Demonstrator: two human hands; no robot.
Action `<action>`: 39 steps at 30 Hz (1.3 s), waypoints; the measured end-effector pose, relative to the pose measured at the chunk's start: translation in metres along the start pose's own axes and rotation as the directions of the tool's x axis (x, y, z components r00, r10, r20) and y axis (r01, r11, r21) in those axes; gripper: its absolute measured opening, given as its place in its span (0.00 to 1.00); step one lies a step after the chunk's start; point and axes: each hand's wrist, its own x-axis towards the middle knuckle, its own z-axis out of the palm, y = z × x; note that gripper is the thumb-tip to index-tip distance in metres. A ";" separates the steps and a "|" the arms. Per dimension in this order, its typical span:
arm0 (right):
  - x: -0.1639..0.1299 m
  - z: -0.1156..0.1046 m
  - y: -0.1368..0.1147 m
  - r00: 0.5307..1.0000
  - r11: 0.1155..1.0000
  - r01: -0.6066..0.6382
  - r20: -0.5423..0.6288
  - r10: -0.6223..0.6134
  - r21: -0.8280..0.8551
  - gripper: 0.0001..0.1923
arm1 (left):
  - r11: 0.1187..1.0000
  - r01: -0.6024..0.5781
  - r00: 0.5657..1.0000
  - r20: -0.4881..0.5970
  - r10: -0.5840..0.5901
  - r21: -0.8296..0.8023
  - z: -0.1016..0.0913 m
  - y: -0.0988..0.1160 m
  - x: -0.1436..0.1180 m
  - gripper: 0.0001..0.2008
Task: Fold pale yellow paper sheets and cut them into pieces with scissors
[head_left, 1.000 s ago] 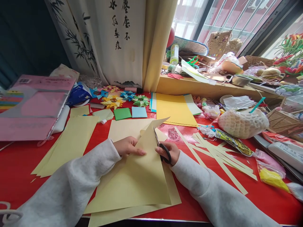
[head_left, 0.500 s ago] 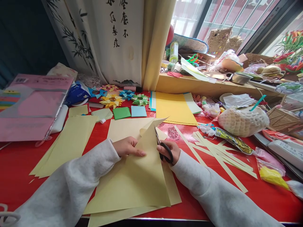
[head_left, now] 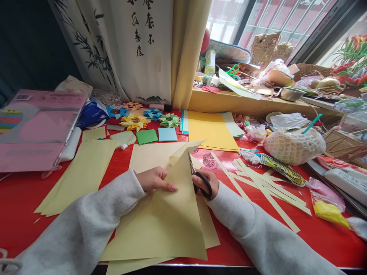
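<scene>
My left hand pinches a large sheet of pale yellow paper, thumb on top and the other fingers hidden beneath. The sheet is lifted off the table, and its far edge curls up to a point. In my right hand is a pair of scissors with black handles, fingers through the loops. Its blades point away from me along the sheet's right side and are partly hidden by the paper. More pale yellow sheets lie underneath.
On the red table, cut paper strips lie at right and stacked yellow pieces at left. Behind are folded paper stars, small green squares and orange-yellow sheets. A net-wrapped round object stands far right.
The held sheet's near edge has dropped slightly toward me. The scissors and my right hand have shifted a little to the right. Both hands keep their hold.
</scene>
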 end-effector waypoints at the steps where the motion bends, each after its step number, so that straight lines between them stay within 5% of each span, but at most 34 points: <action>1: 0.000 0.000 0.000 1.000 1.000 0.003 -0.003 -0.003 0.000 0.23 | 1.000 0.002 1.000 0.001 -0.002 0.004 0.000 0.000 0.000 0.17; 39: 0.001 -0.005 0.007 0.991 0.991 0.126 0.026 -0.128 0.054 0.16 | 1.000 0.009 0.998 0.059 -0.007 -0.022 0.002 -0.001 0.000 0.16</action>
